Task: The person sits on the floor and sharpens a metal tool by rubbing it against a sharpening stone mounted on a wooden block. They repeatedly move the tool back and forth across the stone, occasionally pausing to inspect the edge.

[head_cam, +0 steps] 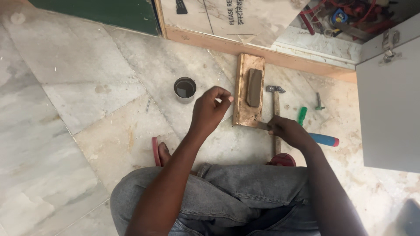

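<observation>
My right hand (286, 131) grips a chisel with a blue handle (324, 140). Its flat metal blade (262, 126) rests at the near end of a wooden board (245, 114). A dark grey sharpening stone (254, 87) is set into that board. My left hand (212, 109) hovers just left of the board with its fingertips pinched together, and I see nothing in it. A small metal cup of dark liquid (185, 88) stands on the floor beyond my left hand.
A hammer (275, 94) lies right of the board, with a green-handled screwdriver (302, 116) and a small metal tool (320, 102) further right. A nail (148, 105) lies to the left. A white cabinet door (389, 109) stands at right. Red sandals (155, 150) are on my feet.
</observation>
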